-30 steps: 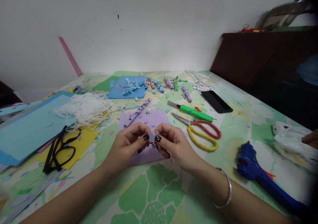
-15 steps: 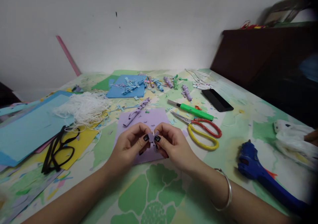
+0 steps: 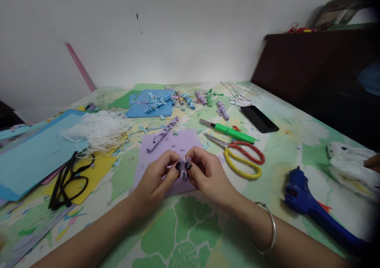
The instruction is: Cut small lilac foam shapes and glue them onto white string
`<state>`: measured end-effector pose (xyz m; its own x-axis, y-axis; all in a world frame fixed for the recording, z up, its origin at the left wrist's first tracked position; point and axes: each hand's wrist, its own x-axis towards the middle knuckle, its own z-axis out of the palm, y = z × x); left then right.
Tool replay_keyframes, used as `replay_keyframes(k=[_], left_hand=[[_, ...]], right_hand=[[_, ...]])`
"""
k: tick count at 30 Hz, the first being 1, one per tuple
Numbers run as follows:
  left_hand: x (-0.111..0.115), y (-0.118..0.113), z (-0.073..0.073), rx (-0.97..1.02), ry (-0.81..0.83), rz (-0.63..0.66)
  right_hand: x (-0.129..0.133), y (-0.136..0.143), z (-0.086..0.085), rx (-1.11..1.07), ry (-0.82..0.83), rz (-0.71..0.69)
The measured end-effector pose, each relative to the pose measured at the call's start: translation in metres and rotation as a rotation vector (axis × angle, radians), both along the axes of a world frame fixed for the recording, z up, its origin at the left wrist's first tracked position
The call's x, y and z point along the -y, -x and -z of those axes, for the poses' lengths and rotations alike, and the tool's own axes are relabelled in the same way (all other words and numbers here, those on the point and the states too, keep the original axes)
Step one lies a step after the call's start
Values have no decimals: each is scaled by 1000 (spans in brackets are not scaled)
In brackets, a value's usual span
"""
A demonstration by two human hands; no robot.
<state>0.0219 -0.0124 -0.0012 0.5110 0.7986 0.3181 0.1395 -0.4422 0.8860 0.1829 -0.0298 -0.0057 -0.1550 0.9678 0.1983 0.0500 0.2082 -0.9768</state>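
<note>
Just above a purple sheet (image 3: pixel 188 139), my left hand (image 3: pixel 157 173) and my right hand (image 3: pixel 209 173) meet fingertip to fingertip. Both pinch a small purple paper piece (image 3: pixel 183 166) between thumb and fingers. Most of that piece is hidden by the fingertips, so its full shape cannot be made out. A rolled purple paper tube (image 3: pixel 163 134) with cut-out bits lies on the far part of the sheet. To the right of my right hand rest scissors (image 3: pixel 243 157) with one red and one yellow handle, and a green utility knife (image 3: pixel 233 132) lies just beyond them.
White string (image 3: pixel 99 133) is heaped at left, near black glasses (image 3: pixel 71 181) and light-blue sheets (image 3: pixel 38 153). A phone (image 3: pixel 259 118) and a blue glue gun (image 3: pixel 311 206) lie at right. Decorated paper rolls (image 3: pixel 222 110) stand farther back. Another person's hand (image 3: pixel 372 163) touches a white plastic bag (image 3: pixel 353 169).
My left thumb has shifted slightly up and to the right, and the purple piece has turned a little between my fingertips. More of its lower end shows now.
</note>
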Motion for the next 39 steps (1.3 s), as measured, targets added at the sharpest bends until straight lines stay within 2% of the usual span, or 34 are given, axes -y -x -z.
replay_keyframes(k=[6,13,19,24,29,33,36,39], left_hand=[[2,-2,0,6,65,21],[-2,1,4,-125,-223,15],[-1,2,12,-233,-500,-191],[-2,2,12,-254,-634,-228],[-4,2,10,-262,-661,-230],[-3,2,7,-261,-672,-219],[-3,2,5,-254,-658,-211],[-2,3,5,-232,-633,-184]], right_hand=[[-1,0,-1,-35,1,-6],[1,2,-2,-14,3,-3],[2,6,-7,-44,63,134],[4,4,-6,76,-119,185],[7,1,-3,305,-428,287],[8,1,-5,365,-536,308],[7,1,-7,294,-460,264],[5,2,-10,157,-271,161]])
